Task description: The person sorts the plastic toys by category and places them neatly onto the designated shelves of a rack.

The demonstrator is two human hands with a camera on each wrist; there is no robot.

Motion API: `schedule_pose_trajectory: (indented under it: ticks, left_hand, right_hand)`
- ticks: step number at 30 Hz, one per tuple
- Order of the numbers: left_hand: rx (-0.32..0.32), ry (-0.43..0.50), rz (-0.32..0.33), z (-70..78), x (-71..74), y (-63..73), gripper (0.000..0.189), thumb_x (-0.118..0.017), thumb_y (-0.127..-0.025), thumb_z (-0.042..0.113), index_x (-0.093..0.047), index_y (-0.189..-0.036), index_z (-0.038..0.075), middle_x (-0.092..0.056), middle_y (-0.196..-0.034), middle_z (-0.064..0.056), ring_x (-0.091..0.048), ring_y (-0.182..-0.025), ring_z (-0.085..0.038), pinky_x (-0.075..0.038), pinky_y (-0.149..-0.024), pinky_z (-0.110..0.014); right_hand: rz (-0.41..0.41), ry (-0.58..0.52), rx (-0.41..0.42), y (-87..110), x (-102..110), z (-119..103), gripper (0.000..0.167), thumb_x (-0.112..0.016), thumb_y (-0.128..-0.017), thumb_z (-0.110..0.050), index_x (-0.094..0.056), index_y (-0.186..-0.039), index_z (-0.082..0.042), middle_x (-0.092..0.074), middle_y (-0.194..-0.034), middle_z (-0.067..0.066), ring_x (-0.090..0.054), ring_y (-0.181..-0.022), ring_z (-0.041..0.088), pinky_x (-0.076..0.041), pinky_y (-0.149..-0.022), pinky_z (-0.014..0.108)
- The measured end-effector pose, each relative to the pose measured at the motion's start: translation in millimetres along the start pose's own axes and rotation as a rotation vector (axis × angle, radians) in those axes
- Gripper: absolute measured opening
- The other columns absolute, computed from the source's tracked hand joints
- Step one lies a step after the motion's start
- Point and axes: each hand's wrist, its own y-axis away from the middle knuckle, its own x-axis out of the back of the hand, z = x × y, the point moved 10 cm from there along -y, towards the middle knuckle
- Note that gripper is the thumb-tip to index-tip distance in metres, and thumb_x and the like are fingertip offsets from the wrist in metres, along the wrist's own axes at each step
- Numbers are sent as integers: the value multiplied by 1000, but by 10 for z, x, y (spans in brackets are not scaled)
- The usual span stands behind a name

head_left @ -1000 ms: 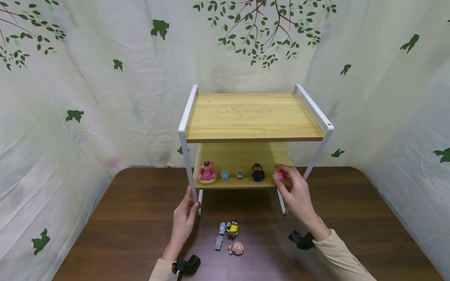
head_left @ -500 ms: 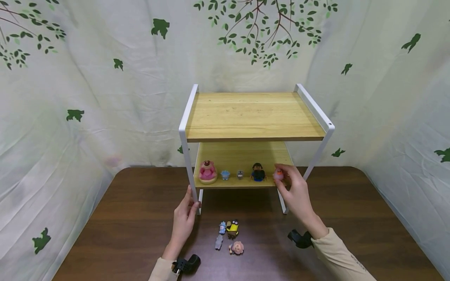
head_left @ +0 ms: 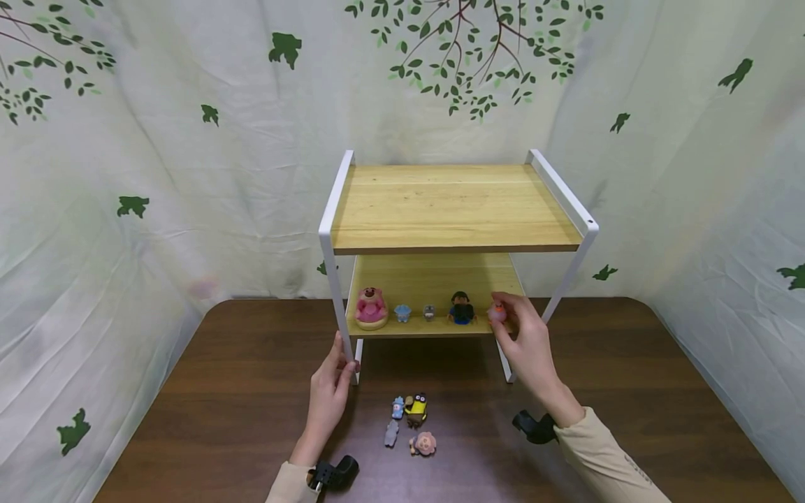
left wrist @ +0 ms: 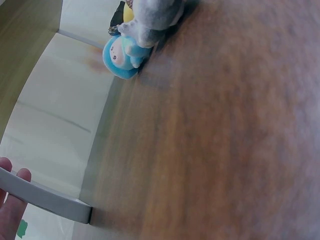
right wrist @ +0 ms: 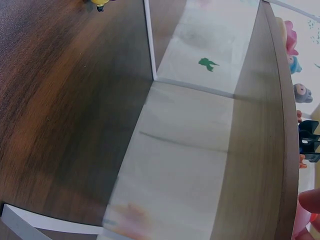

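Head view: a brown bench (head_left: 251, 335) carries the two-tier rack (head_left: 453, 209). The left hand (head_left: 329, 388) grips the rack's left front leg (head_left: 336, 293); the right hand (head_left: 531, 342) is narrowed in a pinch. On the rack's lower board (head_left: 434, 276) stand a pink bear (head_left: 371, 309), far left, and a dark-haired figure (head_left: 462, 309), right of centre. A yellow figure (head_left: 416, 411) lies before the rack. The pinch holds a pink figure (head_left: 497, 312) at the rack's right end; a grey figure (head_left: 429, 313) stands mid-rack.

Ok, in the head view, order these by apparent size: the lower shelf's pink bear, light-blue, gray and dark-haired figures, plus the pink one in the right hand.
1. Pink bear
2. Dark-haired figure
3. Light-blue figure
4. Gray figure
Unranked: held pink figure, partly covered by the right hand.
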Motion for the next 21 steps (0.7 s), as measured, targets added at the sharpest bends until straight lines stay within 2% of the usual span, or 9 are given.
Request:
schedule_pose_trajectory:
  ticks: [2,11,16,21]
  left_hand:
    - [1,1,0,2,-1,2,81,-62,-78,-22,-28,-147,4,-55,-74,-15,-57,-64,-27,-51,-62,-18]
    - [-9,1,11,12,10,2,75,-63,-76,-24,-32,-141,-3,-56,-74,-16,-58,-63,-28,-49,-63,-14]
    - [-1,-5,12,-185,-47,74,74,-63,-77,-23,-32,-141,-3,-56,-74,-15,-58,-63,-27,-49,-62,-14]
    - [14,-11,1,-391,-105,150,81,-64,-79,-19,-28,-148,5,-57,-76,-10,-58,-66,-22,-50,-62,-16]
  right_hand:
    - [0,4,-3,1,1,-1,36,-66,-82,13,-58,-117,9,-57,-104,17,-61,-93,24,-44,-84,10]
    - [-7,17,-11,0,2,1,40,-66,-82,12,-57,-120,8,-58,-106,16,-60,-96,24,-43,-87,11]
    - [3,32,5,-2,25,-34,40,-67,-82,11,-57,-120,7,-58,-107,16,-59,-100,25,-47,-89,26]
    - [22,24,27,-9,56,-74,39,-67,-84,8,-57,-121,6,-58,-116,18,-56,-110,30,-45,-94,36]
